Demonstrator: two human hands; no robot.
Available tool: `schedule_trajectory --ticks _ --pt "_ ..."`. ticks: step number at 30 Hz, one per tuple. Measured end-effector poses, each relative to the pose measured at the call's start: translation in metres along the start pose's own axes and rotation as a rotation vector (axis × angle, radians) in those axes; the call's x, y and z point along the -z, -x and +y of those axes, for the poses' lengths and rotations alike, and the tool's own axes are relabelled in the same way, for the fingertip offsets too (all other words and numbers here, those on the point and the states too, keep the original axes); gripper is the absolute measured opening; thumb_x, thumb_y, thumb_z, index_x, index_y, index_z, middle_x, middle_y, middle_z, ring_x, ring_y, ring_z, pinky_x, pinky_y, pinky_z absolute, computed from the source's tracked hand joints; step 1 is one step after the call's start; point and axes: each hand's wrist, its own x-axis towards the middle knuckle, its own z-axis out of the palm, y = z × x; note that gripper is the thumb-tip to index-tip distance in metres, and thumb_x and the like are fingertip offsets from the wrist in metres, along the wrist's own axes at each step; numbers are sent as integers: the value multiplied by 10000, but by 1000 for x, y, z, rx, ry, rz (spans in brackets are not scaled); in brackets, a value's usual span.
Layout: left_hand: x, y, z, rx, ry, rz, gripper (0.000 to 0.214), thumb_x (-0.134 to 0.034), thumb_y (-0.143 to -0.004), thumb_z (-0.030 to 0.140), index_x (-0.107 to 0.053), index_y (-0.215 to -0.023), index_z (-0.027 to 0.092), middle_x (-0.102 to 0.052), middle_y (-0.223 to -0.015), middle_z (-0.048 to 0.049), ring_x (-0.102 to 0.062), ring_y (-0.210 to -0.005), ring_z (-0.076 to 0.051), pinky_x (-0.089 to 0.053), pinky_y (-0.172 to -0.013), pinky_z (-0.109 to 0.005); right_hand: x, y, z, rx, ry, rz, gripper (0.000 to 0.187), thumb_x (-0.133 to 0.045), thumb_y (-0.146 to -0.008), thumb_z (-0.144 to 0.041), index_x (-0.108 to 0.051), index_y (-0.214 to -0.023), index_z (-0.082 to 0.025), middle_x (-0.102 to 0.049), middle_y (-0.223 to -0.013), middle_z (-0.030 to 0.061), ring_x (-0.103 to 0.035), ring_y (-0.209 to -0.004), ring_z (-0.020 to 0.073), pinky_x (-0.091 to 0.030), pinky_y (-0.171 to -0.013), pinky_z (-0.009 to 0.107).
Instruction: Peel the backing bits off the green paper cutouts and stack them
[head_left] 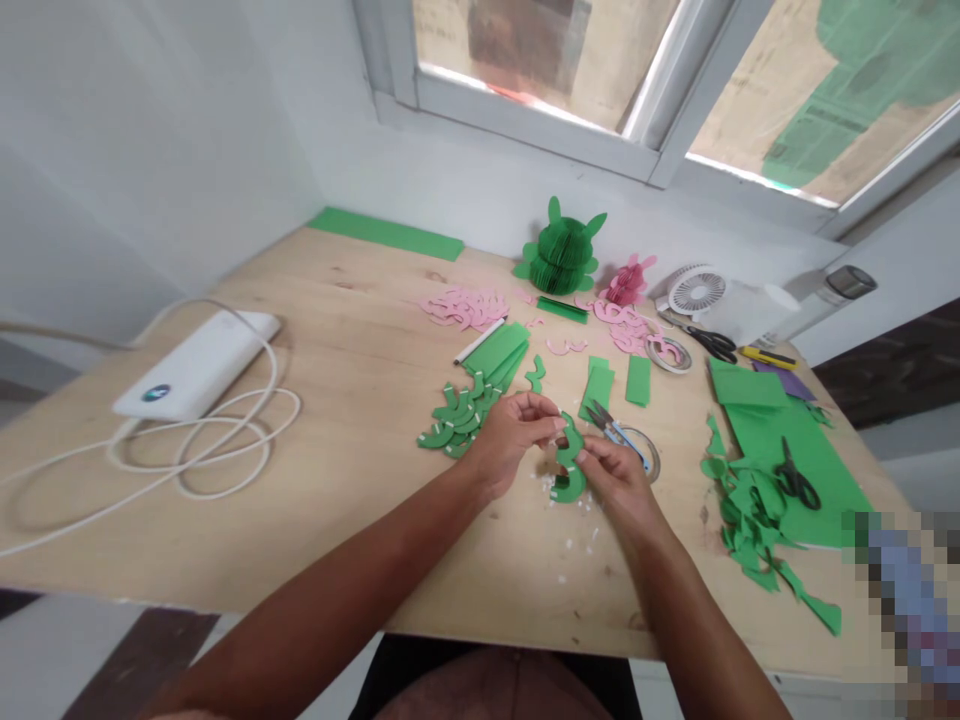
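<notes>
Between my two hands is a curved green paper piece (571, 484) with small white patches, held above the table. The fingers of my left hand (517, 432) pinch its upper end. My right hand (616, 472) grips its right side near the middle. Left of my left hand lies a pile of similar green paper arcs (454, 418), also marked with white bits. A pair of blue-handled scissors (619, 434) lies just beyond my right hand, beside a roll of tape (651, 450). Tiny white scraps (570, 545) are scattered under the piece.
Green offcuts (750, 515) and black scissors (795, 475) lie at the right on green sheets (825, 490). At the back stand green (562, 255) and pink (628, 282) honeycomb paper figures near a small fan (697, 290). A white power bank (202, 365) with a looped cable (259, 440) sits left.
</notes>
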Motion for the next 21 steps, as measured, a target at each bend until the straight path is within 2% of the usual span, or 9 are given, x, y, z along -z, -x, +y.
schedule_trajectory --ticks 15,21 --pt "-1 1 1 -3 26 0 228 -717 -534 140 -569 -707 147 -571 -571 35 -521 -508 -84 -361 -523 -228 0 -1 5 -46 -32 10 316 -559 -797 -463 -670 -785 -167 -543 -587 5 -495 -581 150 -402 -568 261" --pt "-1 1 1 5 33 9 229 -712 -543 135 -564 -717 149 -571 -577 35 -527 -510 -88 -369 -530 -235 0 0 6 -39 -53 11 311 -569 -798 -444 -676 -872 -162 -563 -617 11 -505 -579 145 -421 -575 263"
